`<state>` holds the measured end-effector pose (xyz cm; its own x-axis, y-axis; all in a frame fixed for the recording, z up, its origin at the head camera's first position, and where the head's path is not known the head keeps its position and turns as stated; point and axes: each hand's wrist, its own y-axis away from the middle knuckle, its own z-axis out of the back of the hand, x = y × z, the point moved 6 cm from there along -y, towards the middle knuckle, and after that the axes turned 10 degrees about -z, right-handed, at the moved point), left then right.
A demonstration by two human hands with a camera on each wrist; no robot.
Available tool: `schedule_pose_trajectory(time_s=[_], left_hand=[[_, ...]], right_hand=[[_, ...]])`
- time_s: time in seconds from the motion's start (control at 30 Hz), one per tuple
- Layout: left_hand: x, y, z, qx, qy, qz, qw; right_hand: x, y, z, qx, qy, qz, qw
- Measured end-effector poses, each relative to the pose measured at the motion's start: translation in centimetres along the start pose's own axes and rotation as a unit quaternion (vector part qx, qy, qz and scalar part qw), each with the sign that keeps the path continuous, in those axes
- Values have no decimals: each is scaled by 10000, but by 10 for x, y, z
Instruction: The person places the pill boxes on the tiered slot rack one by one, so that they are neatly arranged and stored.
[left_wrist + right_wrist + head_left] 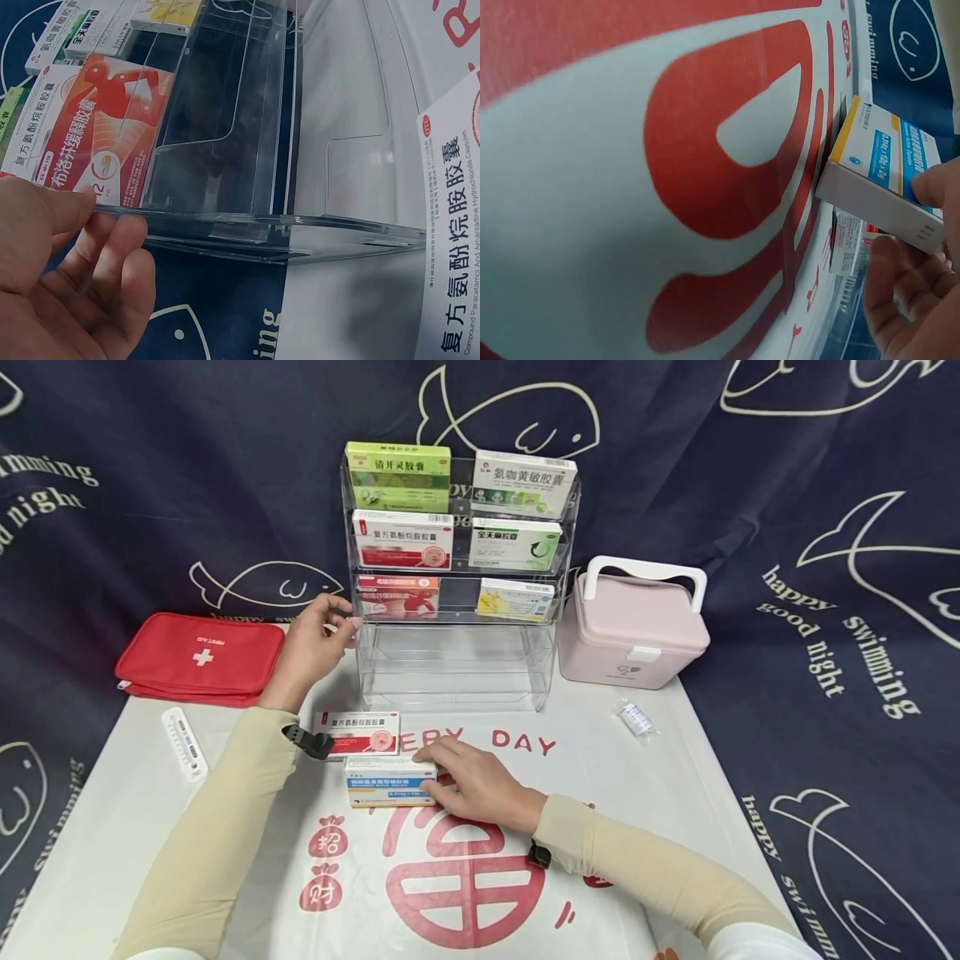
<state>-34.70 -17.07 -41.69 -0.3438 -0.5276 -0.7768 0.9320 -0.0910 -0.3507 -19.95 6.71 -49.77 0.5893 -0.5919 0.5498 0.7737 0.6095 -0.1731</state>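
Observation:
My left hand (313, 639) is at the left side of a clear tiered display rack (457, 660), pinching its side edge between thumb and fingers. Beside that thumb, a red ibuprofen capsule box (112, 127) leans in the rack's third tier. On the table, my right hand (480, 781) grips the right end of a white, blue and yellow medicine box (386, 785), thumb on its printed front. Just behind it lies a red and white medicine box (367, 732), partly covered by the left wrist's black strap in the head view.
Further medicine boxes, such as a green one (397, 477), fill the rack's upper tiers. A pink lidded case (630, 635) stands right of the rack, near a small clear packet (636, 719). Left are a red first aid pouch (202, 656) and a white test strip (183, 743).

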Motion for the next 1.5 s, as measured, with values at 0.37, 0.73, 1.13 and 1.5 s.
schedule_pose_trajectory(time_s=[0.37, 0.73, 1.13, 1.5], left_hand=[[1, 1, -2, -2, 46, 18, 10000], [3, 2, -2, -5, 75, 44, 10000], [2, 2, -2, 52, 183, 103, 9998], [4, 3, -2, 128, 167, 127, 9997]], right_hand=[[-7, 4, 5, -329, -485, 40, 9983], [-6, 1, 4, -217, -274, 131, 9993], [-16, -4, 22, -278, -1399, 234, 9895], [-35, -48, 99, -1127, -1906, -314, 9747]])
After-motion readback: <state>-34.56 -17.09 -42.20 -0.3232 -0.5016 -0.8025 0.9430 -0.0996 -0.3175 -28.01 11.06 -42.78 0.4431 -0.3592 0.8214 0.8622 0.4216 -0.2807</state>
